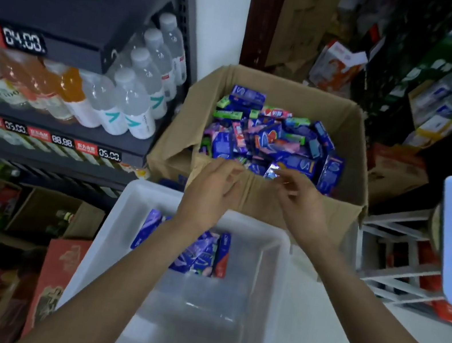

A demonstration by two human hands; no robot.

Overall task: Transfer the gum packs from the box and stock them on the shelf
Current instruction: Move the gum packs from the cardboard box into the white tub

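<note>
Hovering at box (352, 151) near edge, left hand (209, 189), right hand (301, 199) pinching gum pack (273, 171)

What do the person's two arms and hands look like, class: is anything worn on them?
Both forearms are bare up to the frame edge: no sleeves in view. The left hand and right hand wear no gloves, and no watch, bracelet or ring shows. The picture is blurred, so any small marking cannot be made out.
</note>
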